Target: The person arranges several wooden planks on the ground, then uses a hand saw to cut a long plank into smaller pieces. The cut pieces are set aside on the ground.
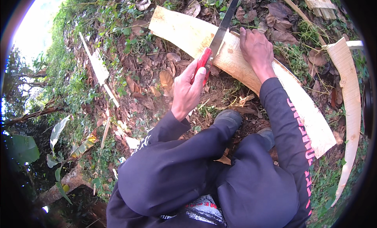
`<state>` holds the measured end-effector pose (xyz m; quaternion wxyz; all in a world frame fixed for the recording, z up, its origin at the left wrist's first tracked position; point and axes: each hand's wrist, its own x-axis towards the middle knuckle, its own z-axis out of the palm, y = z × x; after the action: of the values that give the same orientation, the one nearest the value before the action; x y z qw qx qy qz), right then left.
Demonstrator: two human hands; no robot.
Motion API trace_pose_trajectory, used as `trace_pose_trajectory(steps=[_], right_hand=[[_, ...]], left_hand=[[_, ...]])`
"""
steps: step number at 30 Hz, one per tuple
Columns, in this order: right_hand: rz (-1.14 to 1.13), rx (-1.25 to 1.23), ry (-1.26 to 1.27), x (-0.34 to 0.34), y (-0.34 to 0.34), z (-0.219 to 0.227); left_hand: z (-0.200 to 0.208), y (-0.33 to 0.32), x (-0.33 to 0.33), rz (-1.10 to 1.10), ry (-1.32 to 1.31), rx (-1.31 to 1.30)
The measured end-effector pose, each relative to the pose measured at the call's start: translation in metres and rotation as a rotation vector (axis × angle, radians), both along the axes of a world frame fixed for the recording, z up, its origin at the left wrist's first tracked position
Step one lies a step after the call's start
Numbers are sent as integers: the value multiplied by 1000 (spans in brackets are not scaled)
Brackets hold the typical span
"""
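My left hand [185, 88] is closed around the red handle of a handsaw [225, 27]. The dark blade runs away from me across a long, pale, curved wooden board [300, 110] lying on the ground. Where blade meets board, a line crosses the wood close to the saw. Just right of the blade, my right hand [257, 52] presses on the board with its fingers bent over the far edge; the fingertips are partly hidden. The board passes beneath my right forearm and stretches toward the lower right.
Another curved wooden strip [349, 86] lies at the right, below a small stack of pale slats [320, 4]. A thin split piece [96, 65] rests in the grass at the left. Dry leaves and green plants cover the ground around my boots [229, 119].
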<state>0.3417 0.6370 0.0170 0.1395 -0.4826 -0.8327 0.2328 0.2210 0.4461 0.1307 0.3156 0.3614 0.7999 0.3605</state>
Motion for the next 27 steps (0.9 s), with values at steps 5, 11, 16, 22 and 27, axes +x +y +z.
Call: trace_pose_trajectory(steps=[5, 11, 16, 22, 27], right_hand=[[-1, 36, 23, 2, -1, 0], [-3, 32, -8, 0, 2, -3], [-28, -3, -22, -6, -3, -4], [13, -44, -129, -15, -13, 5], [23, 6, -101, -8, -16, 9]], left_hand=[[-9, 3, 1, 27, -123, -43], [-13, 10, -1, 1, -66, -64], [-19, 7, -8, -11, -29, -83], [-2, -35, -1, 37, -166, -82], [16, -108, 13, 109, -344, -60]])
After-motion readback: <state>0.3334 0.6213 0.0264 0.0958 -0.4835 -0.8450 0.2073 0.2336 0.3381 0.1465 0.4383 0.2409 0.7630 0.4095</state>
